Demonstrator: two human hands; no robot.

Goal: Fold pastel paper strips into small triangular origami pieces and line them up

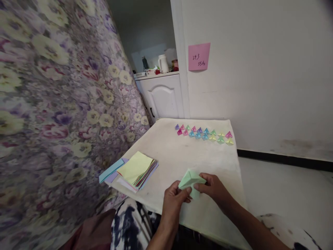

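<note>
A light green sheet of origami paper (191, 177), partly folded to a peak at its top, is held just above the near part of the table. My left hand (175, 196) pinches its left side, thumb on the front face. From the right, my right hand (210, 185) grips the other corner between thumb and fingers. The fingertips behind the paper are hidden. A paler flap hangs below the two thumbs.
The cream-covered table (171, 152) carries a stack of coloured paper (136, 166) at left, beside blue folded strips (111, 171). Two rows of small folded paper pieces (199, 133) line the far side. A floral curtain (65, 104) hangs close at left; a wall stands behind.
</note>
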